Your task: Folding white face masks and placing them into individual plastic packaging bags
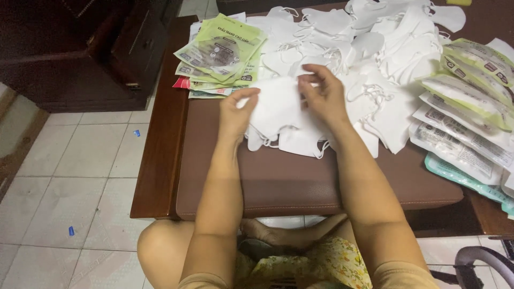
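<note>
Both grips pinch one white mask [278, 104]: left hand [238, 109] at its 9 o'clock edge, right hand [321, 93] at 2 o'clock, above the bench [289, 182].

White masks [278, 107], green packets [225, 48], brown table [278, 182]

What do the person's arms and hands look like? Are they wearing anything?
Both arms are bare from wrist to above the elbow, with no sleeves showing. The left hand and right hand wear no gloves, and no rings, watch or bracelets are visible.
</note>
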